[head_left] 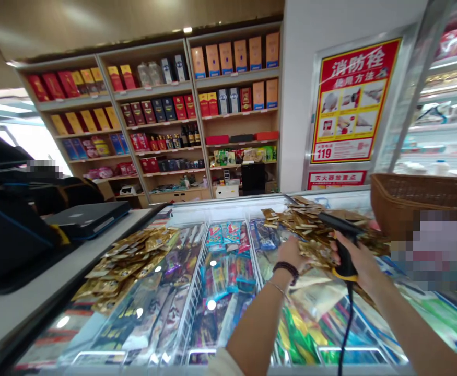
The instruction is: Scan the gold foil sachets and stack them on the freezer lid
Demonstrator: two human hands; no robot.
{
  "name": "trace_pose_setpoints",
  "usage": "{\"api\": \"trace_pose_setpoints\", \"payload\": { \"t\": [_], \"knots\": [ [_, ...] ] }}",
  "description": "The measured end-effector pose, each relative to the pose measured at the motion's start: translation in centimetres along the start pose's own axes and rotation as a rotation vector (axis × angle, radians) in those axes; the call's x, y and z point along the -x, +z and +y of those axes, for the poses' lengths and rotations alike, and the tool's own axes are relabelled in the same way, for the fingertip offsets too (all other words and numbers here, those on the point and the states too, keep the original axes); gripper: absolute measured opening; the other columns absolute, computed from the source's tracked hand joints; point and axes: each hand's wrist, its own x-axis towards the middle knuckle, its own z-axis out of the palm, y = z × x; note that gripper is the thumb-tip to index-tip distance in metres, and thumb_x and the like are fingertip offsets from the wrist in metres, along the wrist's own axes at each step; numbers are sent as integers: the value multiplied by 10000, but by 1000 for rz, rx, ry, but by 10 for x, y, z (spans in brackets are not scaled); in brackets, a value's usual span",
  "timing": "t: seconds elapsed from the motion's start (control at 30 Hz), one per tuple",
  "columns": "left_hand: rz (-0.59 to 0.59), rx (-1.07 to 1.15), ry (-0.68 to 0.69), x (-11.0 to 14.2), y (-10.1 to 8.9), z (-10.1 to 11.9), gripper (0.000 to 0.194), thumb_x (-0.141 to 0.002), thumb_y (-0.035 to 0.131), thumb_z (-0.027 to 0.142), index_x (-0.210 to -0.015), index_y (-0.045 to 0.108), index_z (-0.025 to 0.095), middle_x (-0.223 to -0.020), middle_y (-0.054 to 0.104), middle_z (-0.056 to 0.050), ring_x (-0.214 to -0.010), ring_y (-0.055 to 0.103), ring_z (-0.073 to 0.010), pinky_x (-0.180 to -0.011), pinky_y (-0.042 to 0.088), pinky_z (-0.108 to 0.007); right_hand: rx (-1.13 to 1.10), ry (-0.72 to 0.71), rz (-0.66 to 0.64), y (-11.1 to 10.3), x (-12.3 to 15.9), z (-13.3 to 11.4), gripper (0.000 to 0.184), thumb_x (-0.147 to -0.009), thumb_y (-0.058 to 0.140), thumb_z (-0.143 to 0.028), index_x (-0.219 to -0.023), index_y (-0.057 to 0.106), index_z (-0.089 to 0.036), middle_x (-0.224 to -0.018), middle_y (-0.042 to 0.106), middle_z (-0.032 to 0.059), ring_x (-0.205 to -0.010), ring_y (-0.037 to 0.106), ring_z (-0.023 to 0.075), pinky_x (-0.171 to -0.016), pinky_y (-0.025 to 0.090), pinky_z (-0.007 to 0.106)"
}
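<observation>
My right hand (359,261) is wrapped around the handle of a black barcode scanner (340,232) with a yellow collar and a black cable hanging down. The scanner's head points left over a heap of gold foil packets (308,222) lying on the glass lid of a chest freezer (197,297). My left hand (291,253), with a dark bead bracelet on the wrist, reaches into that heap, its fingers buried among the packets. A second heap of gold packets (128,263) lies on the lid further left.
A brown wicker basket (420,201) stands at the right on the freezer. A counter (36,292) with a black screen and a dark flat device runs along the left. Shelves of boxed goods (165,109) fill the back wall, beside a red fire notice (351,102).
</observation>
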Motion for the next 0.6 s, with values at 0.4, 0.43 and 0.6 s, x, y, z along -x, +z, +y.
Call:
{"api": "trace_pose_setpoints", "payload": {
  "t": [0.4, 0.43, 0.6],
  "knots": [
    [302, -252, 147, 44, -189, -52, 296, -882, 706, 7, -746, 777, 261, -946, 864, -52, -994, 813, -282, -1048, 616, -440, 54, 33, -52, 35, 10, 19, 498, -501, 1051, -514, -765, 745, -224, -580, 623, -6, -421, 481, 122, -359, 377, 241],
    [308, -252, 138, 48, -198, -56, 278, -875, 727, 23, -748, 785, 263, -924, 862, -53, -977, 817, -288, -1040, 618, -442, 72, 35, -67, 39, 11, 22, 488, -498, 1053, -513, -743, 741, -227, -584, 630, -1, -422, 484, 124, -359, 376, 244],
    [485, -96, 5, 62, -246, -75, 150, -841, 809, 98, -821, 806, 247, -801, 833, -42, -853, 827, -274, -939, 675, -435, 124, 11, -191, 71, 15, 33, 463, -468, 1065, -447, -671, 706, -237, -574, 650, 19, -429, 500, 141, -378, 371, 264]
  ]
}}
